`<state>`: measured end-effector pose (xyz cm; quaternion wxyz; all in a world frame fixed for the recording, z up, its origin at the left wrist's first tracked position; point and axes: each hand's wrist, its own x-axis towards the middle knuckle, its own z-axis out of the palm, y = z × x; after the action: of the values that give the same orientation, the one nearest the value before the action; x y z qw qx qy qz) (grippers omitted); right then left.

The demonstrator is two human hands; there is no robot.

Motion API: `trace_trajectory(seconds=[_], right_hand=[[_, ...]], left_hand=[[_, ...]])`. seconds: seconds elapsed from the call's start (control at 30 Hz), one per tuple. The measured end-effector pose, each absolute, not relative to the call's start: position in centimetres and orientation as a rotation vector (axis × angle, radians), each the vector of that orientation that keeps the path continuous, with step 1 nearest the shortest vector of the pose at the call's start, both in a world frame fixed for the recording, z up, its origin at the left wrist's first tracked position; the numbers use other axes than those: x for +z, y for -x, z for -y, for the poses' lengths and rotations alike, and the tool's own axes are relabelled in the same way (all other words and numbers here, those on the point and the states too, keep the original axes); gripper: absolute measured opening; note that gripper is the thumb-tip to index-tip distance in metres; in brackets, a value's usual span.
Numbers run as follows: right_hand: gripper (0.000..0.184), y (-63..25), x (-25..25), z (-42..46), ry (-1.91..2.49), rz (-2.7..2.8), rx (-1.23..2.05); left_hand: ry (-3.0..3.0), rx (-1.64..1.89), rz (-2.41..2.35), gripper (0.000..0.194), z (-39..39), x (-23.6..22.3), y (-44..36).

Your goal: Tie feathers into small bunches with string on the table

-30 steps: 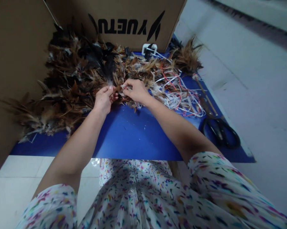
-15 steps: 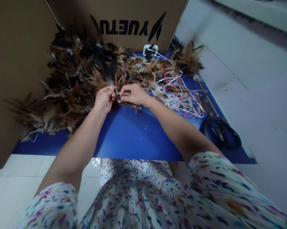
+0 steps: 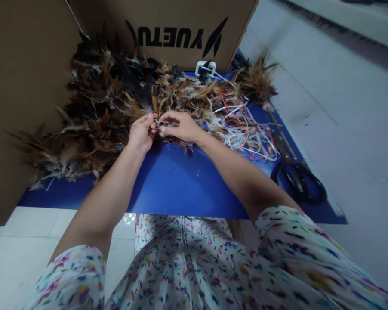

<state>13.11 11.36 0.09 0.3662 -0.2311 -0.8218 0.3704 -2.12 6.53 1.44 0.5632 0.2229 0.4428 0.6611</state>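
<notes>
Blue tabletop [image 3: 168,185] in front of you, cardboard [image 3: 23,86] walling off the far left. Brown feather pile [image 3: 81,146] crowds your left hand [image 3: 142,131], which is pinching dark feathers [image 3: 143,91] by the pale base, long axis running away from you, tips beyond that hand. Right hand [image 3: 181,125] is half-curled beside it, can't tell if it's gripping the pale strands [image 3: 164,123]. Tangled strings [image 3: 245,140] right of that, then scissors [image 3: 300,183].

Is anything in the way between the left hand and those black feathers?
No, nothing visible is. The left hand has its fingertips right at the pale, fluffy base of the black feathers; brown feathers lie beside it.
</notes>
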Motion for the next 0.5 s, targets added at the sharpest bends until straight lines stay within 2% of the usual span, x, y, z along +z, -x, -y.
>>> trace_trajectory(seconds=[0.27, 0.5], right_hand=[[0.006, -13.0, -0.07, -11.25, 0.647, 2.259, 0.677], [0.007, -13.45, 0.42, -11.22, 0.663, 2.331, 0.662]], left_hand=[[-0.567, 1.552, -1.024, 0.033, -6.42, 1.15, 1.71], [-0.514, 1.584, -1.003, 0.033, -6.51, 1.45, 1.83]])
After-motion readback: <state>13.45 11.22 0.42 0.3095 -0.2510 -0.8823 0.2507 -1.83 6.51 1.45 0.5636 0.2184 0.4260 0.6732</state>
